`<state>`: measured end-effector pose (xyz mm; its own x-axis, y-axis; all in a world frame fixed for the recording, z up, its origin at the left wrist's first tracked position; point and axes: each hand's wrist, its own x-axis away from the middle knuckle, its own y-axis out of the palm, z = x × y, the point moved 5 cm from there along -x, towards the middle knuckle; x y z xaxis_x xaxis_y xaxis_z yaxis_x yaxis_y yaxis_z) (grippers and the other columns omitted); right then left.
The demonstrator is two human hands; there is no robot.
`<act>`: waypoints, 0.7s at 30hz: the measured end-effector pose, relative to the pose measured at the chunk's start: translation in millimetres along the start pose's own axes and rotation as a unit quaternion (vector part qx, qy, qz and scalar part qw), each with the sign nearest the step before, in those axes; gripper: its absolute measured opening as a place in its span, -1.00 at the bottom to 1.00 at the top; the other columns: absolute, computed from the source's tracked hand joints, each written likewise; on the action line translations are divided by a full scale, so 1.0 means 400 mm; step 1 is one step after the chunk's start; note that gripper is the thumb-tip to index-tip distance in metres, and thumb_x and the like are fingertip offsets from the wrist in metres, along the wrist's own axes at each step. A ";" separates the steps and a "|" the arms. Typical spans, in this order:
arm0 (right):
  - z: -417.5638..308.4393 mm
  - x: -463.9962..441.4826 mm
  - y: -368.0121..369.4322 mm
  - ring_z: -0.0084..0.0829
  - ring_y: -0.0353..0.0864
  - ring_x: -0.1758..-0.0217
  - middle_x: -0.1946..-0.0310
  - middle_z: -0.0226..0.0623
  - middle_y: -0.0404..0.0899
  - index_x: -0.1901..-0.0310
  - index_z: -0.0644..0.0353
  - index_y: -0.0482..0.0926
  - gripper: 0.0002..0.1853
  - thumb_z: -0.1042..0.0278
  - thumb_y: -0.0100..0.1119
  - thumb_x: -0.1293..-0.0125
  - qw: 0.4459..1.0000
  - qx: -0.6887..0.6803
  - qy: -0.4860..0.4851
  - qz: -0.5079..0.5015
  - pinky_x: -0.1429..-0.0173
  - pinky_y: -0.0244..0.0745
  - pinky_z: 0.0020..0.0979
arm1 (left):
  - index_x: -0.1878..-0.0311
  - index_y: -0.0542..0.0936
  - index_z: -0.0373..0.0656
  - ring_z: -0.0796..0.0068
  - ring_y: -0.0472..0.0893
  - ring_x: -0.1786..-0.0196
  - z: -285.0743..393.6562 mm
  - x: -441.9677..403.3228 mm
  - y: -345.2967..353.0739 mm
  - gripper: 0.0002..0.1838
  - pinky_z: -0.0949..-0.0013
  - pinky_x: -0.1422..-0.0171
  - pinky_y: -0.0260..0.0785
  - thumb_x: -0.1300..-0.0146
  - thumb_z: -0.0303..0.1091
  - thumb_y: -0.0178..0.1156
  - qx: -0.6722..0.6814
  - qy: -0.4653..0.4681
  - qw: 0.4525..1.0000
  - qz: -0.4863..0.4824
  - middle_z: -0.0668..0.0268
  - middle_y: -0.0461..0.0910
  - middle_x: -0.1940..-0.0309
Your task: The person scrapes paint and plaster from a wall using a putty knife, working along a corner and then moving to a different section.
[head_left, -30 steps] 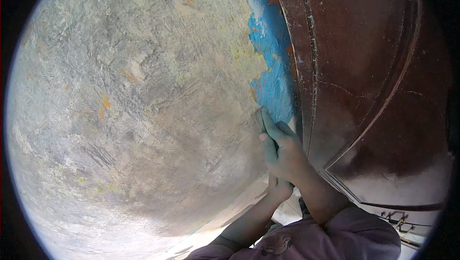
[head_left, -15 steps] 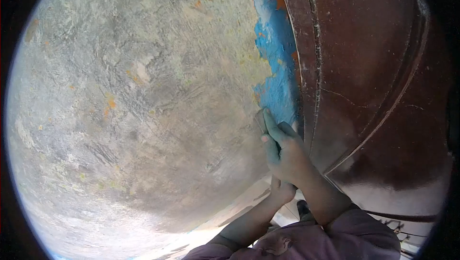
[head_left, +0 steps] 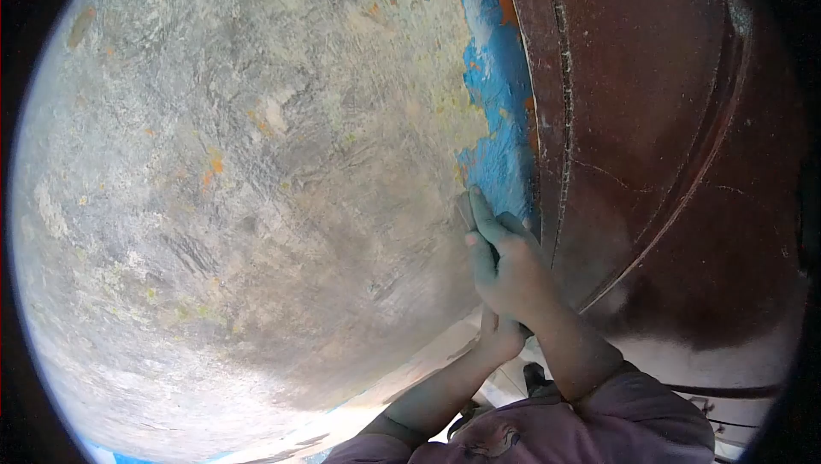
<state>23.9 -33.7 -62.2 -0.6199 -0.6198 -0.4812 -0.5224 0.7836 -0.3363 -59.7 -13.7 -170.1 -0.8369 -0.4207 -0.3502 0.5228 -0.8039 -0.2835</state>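
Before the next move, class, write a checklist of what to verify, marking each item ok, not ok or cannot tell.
1. Right hand gripping the flat tool: ok.
2. Tool tip close beside the blue paint: ok.
3. Left hand grip: cannot tell, partly hidden behind the right.
4. Tool apart from the brown panel: ok.
5. Blue paint unbroken: not ok, ragged edge.

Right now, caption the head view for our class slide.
Right hand holding a flat tool beside blue paint, left hand close by.

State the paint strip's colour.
The paint strip is mainly blue with orange patches, best seen in the head view.
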 end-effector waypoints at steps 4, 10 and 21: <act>0.029 0.037 0.017 0.14 0.50 0.22 0.32 0.19 0.44 -0.28 0.31 0.18 -0.43 0.41 0.01 -0.22 1.000 0.008 0.007 -0.027 0.10 0.42 -0.15 | 0.08 0.40 -0.29 0.55 0.51 0.44 -0.044 0.028 0.029 -0.73 0.51 0.50 0.32 -0.36 -0.31 -0.18 0.194 -0.158 0.968 0.032 0.27 0.53 0.37; -0.047 -0.060 -0.033 0.15 0.49 0.18 0.25 0.26 0.44 -0.28 0.31 0.17 -0.43 0.44 0.00 -0.21 0.998 -0.030 -0.038 0.045 0.06 0.40 -0.14 | 0.00 0.37 -0.32 0.51 0.53 0.30 0.005 -0.046 -0.030 -0.68 0.46 0.36 0.37 -0.36 -0.28 -0.19 0.119 -0.142 0.982 -0.045 0.20 0.52 0.26; -0.063 -0.072 -0.025 -0.03 0.47 -0.06 0.01 0.19 0.42 -0.32 0.29 0.11 -0.40 0.46 -0.02 -0.23 0.996 -0.082 -0.033 0.033 -0.22 0.23 -0.27 | 0.05 0.40 -0.32 0.55 0.49 0.25 0.056 -0.084 -0.070 -0.72 0.49 0.25 0.34 -0.35 -0.34 -0.17 0.144 -0.244 0.958 -0.043 0.22 0.51 0.26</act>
<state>32.3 -24.8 -24.5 -0.6198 -0.5582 -0.5516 -0.5730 0.8022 -0.1679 -49.8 13.4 -130.5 -0.8876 -0.4383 0.1415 0.4416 -0.8972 -0.0089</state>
